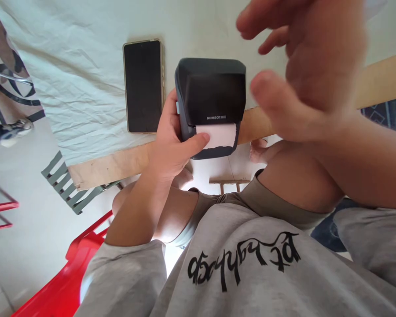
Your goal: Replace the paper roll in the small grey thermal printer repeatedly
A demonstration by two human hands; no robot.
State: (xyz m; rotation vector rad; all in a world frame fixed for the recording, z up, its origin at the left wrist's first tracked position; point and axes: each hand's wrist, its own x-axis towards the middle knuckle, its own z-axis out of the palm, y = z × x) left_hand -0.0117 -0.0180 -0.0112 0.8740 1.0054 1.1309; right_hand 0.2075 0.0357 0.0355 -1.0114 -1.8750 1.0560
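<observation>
A crumpled pale-green cloth [79, 88] covers the table with its bare wooden edge [112, 166], beyond the hands. Below-left of the left hand stand a red plastic chair [66, 281] and, seemingly, a grey-green slatted chair [64, 185] on pale floor [26, 229].

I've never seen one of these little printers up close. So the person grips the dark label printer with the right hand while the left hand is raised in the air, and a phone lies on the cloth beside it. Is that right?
Not quite: the hands are swapped. In the head view, the left hand grips the dark label printer, thumb by the white paper, while the right hand is raised, open and blurred. The phone does lie on the cloth beside it.
</observation>
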